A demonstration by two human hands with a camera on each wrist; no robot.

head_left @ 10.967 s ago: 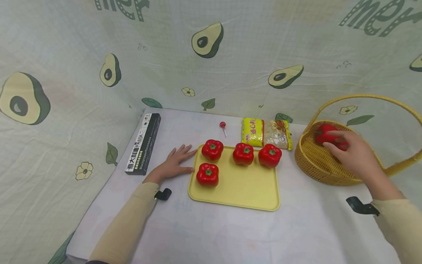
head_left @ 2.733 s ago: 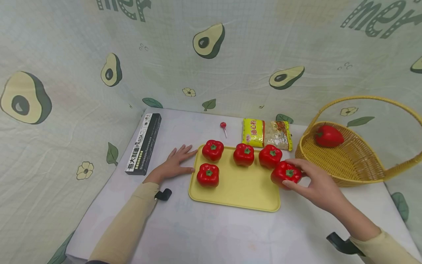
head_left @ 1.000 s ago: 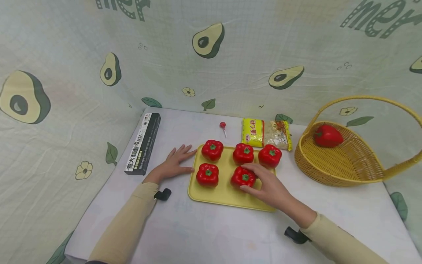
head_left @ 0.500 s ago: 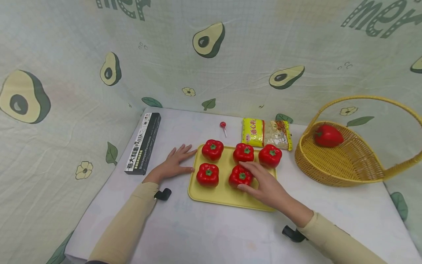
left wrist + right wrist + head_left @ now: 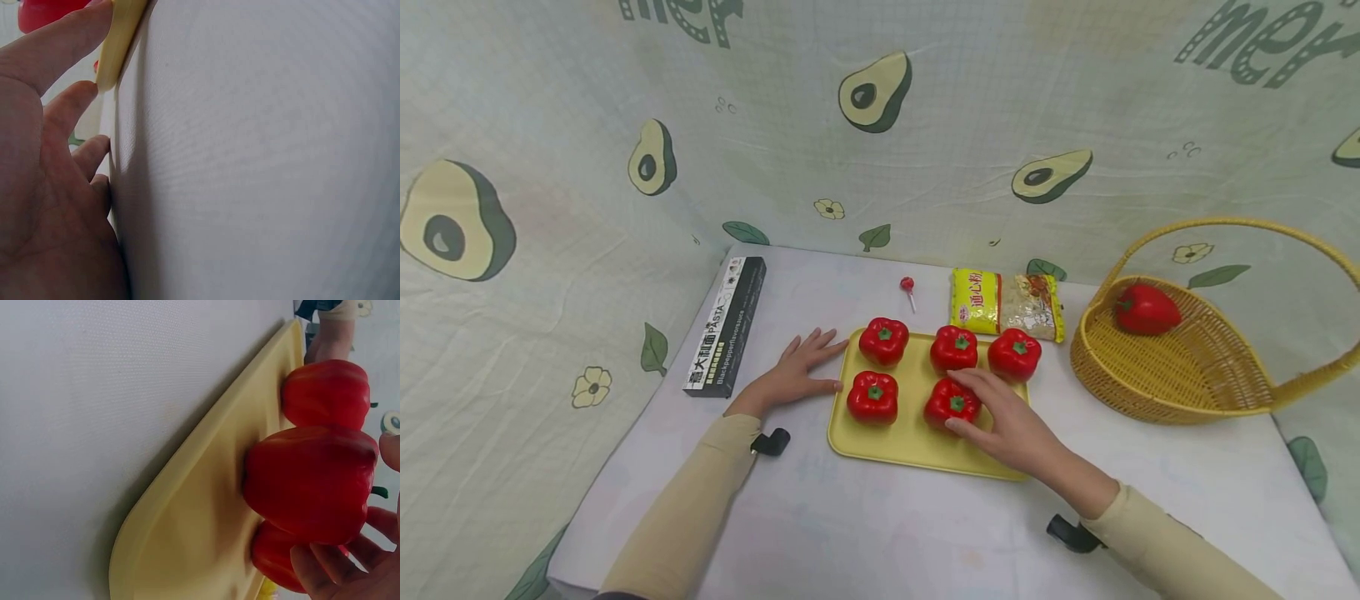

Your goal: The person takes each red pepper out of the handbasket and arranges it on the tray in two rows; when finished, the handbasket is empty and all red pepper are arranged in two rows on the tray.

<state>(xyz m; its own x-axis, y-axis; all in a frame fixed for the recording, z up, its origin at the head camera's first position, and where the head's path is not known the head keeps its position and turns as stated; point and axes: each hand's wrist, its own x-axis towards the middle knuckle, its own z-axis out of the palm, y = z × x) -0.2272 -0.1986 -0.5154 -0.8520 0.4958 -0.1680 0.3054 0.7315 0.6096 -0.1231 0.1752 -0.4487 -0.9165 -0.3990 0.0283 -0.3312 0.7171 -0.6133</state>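
- Red pepper point(image 5: 951, 403) sits on the yellow tray point(image 5: 910, 437), front row, right of another pepper point(image 5: 872, 397).
- Right hand point(image 5: 1007, 421) has its grip on that pepper: fingers curl over its top and right side; the right wrist view shows fingertips point(image 5: 315, 569) against its skin and the pepper's base down on the tray.
- Back row of the tray: three more peppers, left point(image 5: 883, 340), middle point(image 5: 953, 348), right point(image 5: 1014, 354). The held pepper is just in front of the middle one, close to it; contact cannot be told.
- Left hand point(image 5: 797, 375) lies flat on the counter point(image 5: 880, 533), fingers straight and spread, grip released. Its fingertips touch the tray's left edge, per the left wrist view point(image 5: 81, 100).
- Wicker basket point(image 5: 1187, 383) stands on the counter right of the tray, well apart from it, with one red pepper point(image 5: 1146, 309) inside near its back wall.
- Behind the tray: yellow noodle packet point(image 5: 1006, 303) and a small red lollipop point(image 5: 907, 287).
- Black pasta box point(image 5: 727, 325) lies along the counter's left edge, just left of the left hand.
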